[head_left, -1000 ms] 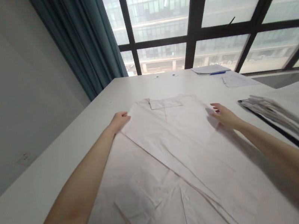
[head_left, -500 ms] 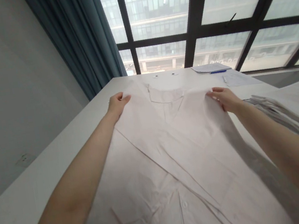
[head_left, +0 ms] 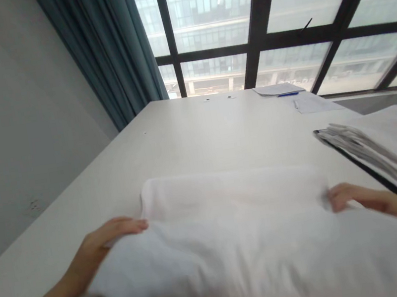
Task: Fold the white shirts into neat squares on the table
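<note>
Clearly, most of the open room is beyond the shirt (head_left: 241,227), which sits at the near end of the bench (head_left: 197,138), between the two hands. Its far edge is a smooth, nearly straight fold, rounded at the left corner; the near part is raised, bunched and blurred. From that fold a broad white stretch of bench runs to the far edge, below the window (head_left: 208,9). A second strip runs down the left, between the shirt and the wall (head_left: 8,113). Room is tighter on the right, where the pile (head_left: 391,153) of cloth sits near the right hand (head_left: 353,197).

The left hand (head_left: 121,228) pinches the shirt at its left side, fingers laid over the cloth and thumb hidden. The right hand's grip is blurred, but its curled fingers seem to nip the opposite side in the same way.

By count, I see one shirt, two hands and one pile, its layers too closely stacked to number. Toward the far right corner are two papers (head_left: 315,104) and one blue pen (head_left: 288,94), the pen along the near edge of the farther paper. One curtain (head_left: 107,47) hangs at the window's left, and one socket (head_left: 34,206) shows low on the wall.
</note>
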